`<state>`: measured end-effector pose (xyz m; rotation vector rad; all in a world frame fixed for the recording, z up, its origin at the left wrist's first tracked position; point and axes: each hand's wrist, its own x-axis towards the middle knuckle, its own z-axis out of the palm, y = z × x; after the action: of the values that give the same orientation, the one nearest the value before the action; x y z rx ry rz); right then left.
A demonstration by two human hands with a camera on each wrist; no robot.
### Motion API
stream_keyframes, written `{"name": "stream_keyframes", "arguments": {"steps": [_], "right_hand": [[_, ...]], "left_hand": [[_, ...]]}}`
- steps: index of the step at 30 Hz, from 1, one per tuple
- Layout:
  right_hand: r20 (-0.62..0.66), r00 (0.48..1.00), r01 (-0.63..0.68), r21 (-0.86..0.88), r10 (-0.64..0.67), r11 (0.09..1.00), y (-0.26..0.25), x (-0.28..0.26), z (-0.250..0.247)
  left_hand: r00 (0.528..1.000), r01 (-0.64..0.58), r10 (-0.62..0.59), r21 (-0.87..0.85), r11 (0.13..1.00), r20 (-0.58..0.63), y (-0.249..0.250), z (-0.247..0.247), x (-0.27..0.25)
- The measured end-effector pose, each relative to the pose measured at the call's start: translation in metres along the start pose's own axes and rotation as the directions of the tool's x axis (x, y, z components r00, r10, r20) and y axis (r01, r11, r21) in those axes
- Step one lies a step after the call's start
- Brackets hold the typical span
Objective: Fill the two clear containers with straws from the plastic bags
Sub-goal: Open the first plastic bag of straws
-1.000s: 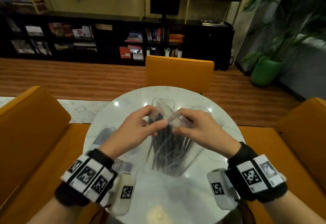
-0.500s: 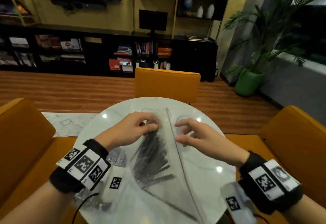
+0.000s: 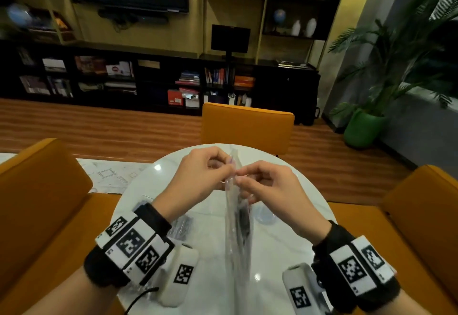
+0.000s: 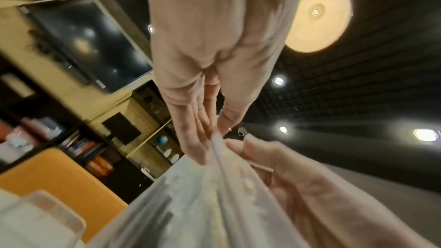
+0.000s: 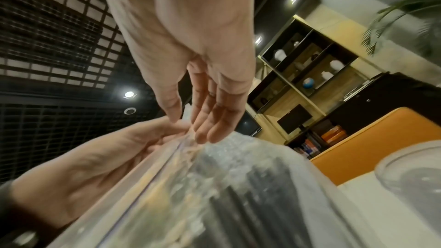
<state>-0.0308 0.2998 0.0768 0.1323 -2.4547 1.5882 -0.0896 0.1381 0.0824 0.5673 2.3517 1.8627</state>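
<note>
The clear plastic bag (image 3: 239, 225) of dark straws (image 3: 244, 218) hangs upright above the round white surface (image 3: 213, 260), seen edge-on from the head view, its top edge raised between my two hands. My left hand (image 3: 198, 178) pinches that top edge from the left, thumb and fingers (image 4: 190, 139) pressed together on the film. My right hand (image 3: 270, 190) pinches the same edge from the right, its fingers (image 5: 210, 120) and thumb closed on the plastic directly opposite the left, so the two sets of fingertips meet at the strip. The straws lie lengthwise inside the bag, bunched in its lower part. One clear container (image 5: 410, 176), round-rimmed, stands on the surface just to the right of the bag; a second clear container (image 4: 40, 220), square-cornered, sits to the left in the left wrist view. Another plastic bag (image 3: 182, 225) holding dark straws lies flat on the surface beneath my left wrist. An orange chair (image 3: 247, 126) stands at the far side of the surface, with orange seating (image 3: 42, 190) on both sides. Beyond are a dark shelving unit (image 3: 148, 79) with books and a potted plant (image 3: 364, 128) at the right.
</note>
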Motion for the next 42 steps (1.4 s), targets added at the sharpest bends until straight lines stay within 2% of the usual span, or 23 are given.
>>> {"name": "stream_keyframes", "arguments": {"steps": [4,8,12,17,21,25,31,36,39,42], "right_hand": [[-0.044,0.993,-0.107,0.122,0.113,0.987,0.005,0.001,-0.01],[0.027,0.981,-0.193,0.194,0.192,0.962,0.007,0.002,0.001],[-0.012,0.99,-0.139,0.161,0.143,0.977,0.008,0.003,0.002],[-0.102,0.989,-0.074,0.257,0.103,0.964,0.016,-0.002,0.004],[-0.086,0.985,-0.11,0.347,0.148,0.931,0.02,-0.003,0.006],[-0.07,0.984,-0.101,0.528,0.162,0.843,0.015,-0.001,0.006],[-0.036,0.985,-0.112,0.598,0.166,0.794,0.011,-0.002,0.001],[-0.042,0.977,-0.137,0.633,0.211,0.762,0.012,-0.003,-0.003],[-0.063,0.975,-0.156,0.476,0.211,0.866,0.009,-0.002,-0.006],[0.042,0.964,-0.262,0.295,0.261,0.919,0.011,-0.004,-0.007]], "left_hand": [[0.99,0.13,-0.115,-0.193,0.973,0.085,0.002,-0.003,-0.004],[0.983,0.162,-0.132,-0.257,0.953,0.13,0.004,0.009,-0.004],[0.977,0.17,-0.132,-0.237,0.956,0.168,0.002,0.019,-0.005],[0.952,0.252,-0.189,-0.267,0.93,0.239,-0.001,0.015,-0.002],[0.948,0.297,-0.237,-0.33,0.896,0.21,-0.001,0.016,-0.005],[0.959,0.282,-0.256,-0.524,0.804,0.123,0.0,0.03,-0.013],[0.964,0.254,-0.247,-0.625,0.738,0.101,0.003,0.04,-0.018],[0.971,0.22,-0.229,-0.624,0.75,0.067,0.005,0.038,-0.015],[0.985,0.173,-0.161,-0.466,0.868,0.066,0.004,0.035,-0.012],[0.992,0.125,-0.112,-0.255,0.959,0.064,0.004,0.035,-0.011]]}}
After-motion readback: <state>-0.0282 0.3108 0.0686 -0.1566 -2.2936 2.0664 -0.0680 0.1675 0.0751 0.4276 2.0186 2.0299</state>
